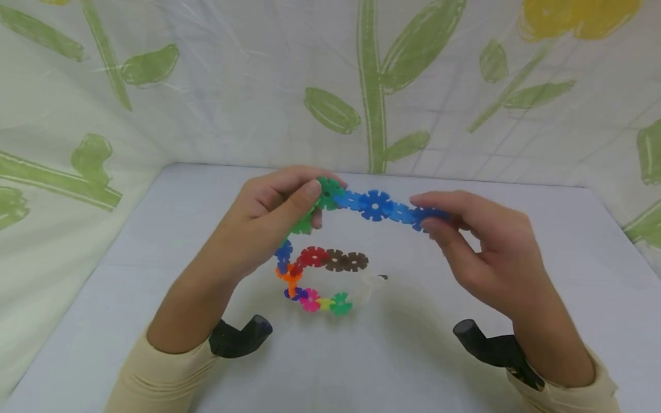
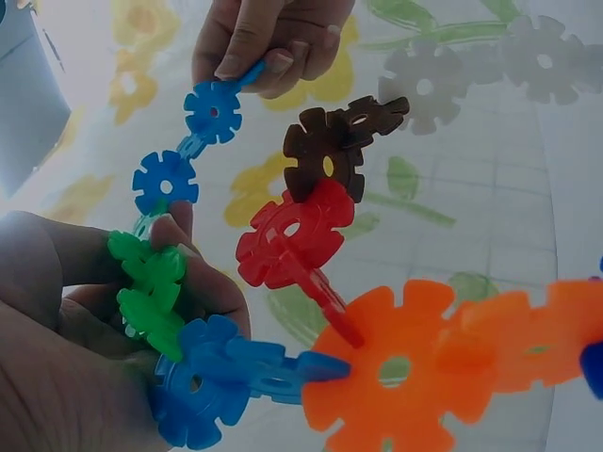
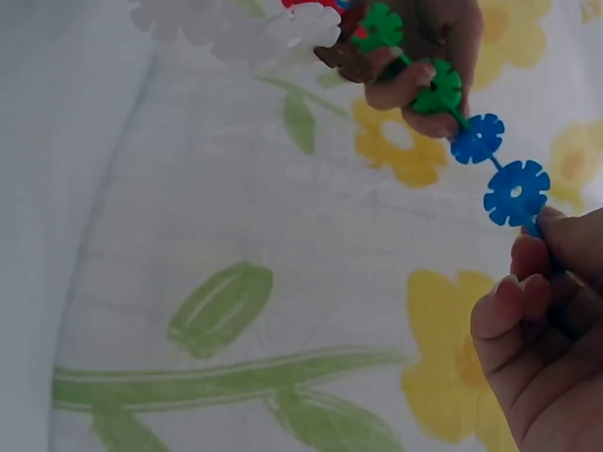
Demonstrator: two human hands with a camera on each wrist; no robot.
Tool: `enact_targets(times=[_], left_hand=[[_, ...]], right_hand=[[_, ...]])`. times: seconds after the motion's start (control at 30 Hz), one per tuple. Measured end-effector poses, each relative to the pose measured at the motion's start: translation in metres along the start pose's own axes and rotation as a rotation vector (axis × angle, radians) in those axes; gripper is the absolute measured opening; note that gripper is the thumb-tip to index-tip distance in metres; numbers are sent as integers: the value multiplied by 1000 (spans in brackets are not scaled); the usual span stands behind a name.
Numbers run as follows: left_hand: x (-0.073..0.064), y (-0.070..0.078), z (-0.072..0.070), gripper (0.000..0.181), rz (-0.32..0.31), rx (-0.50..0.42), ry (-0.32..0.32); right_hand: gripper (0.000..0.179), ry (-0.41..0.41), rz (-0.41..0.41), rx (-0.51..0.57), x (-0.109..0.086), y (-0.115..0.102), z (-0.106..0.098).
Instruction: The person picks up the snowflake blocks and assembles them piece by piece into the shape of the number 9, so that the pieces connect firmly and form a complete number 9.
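Note:
A linked chain of notched plastic flower discs hangs in the air between both hands. With thumb and fingers, my left hand point(image 1: 253, 223) pinches a green disc point(image 1: 327, 199). My right hand point(image 1: 496, 258) grips the end blue disc point(image 1: 420, 219) between thumb and fingertips. Linked blue discs point(image 1: 381, 213) span the gap between the hands. Below the left hand, another blue piece point(image 2: 184, 405) joins an orange disc point(image 2: 443, 320). From there one branch has red point(image 2: 320, 212) and brown discs point(image 2: 306, 151); another has pink point(image 1: 306, 307), yellow and green ones. Translucent white discs point(image 2: 405, 71) show at the far end.
A white table point(image 1: 403, 367) lies under the hands. Behind it hangs a pale sheet point(image 1: 248, 74) printed with green leaves and yellow flowers. Black curved mounts point(image 1: 234, 341) sit on both wrists, near the beige sleeves point(image 1: 165, 373).

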State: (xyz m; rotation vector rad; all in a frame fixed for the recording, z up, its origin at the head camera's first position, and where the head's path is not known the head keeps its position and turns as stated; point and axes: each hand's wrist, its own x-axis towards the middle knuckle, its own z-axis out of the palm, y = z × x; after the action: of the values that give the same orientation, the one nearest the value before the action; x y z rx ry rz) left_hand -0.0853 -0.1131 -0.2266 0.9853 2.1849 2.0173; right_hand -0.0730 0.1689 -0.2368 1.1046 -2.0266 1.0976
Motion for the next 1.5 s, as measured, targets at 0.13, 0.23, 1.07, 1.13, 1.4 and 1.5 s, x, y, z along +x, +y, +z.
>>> enact_targets(times=[0.13, 0.23, 1.07, 1.13, 1.4, 1.5], left_hand=[[0, -1, 2, 26, -16, 25, 7], [-1, -2, 3, 26, -30, 41, 24], [-3, 2, 8, 25, -48, 123, 55], [-4, 3, 7, 25, -39, 125, 51], [-1, -4, -2, 25, -36, 150, -2], [2, -11, -2, 26, -62, 151, -63]], right_hand=[[30, -8, 1, -84, 0, -3, 1], [22, -7, 13, -125, -1, -5, 2], [22, 99, -41, -114, 1, -4, 10], [23, 75, -38, -116, 1, -5, 10], [24, -161, 52, 14, 2, -5, 5], [28, -260, 121, 22, 1, -4, 7]])
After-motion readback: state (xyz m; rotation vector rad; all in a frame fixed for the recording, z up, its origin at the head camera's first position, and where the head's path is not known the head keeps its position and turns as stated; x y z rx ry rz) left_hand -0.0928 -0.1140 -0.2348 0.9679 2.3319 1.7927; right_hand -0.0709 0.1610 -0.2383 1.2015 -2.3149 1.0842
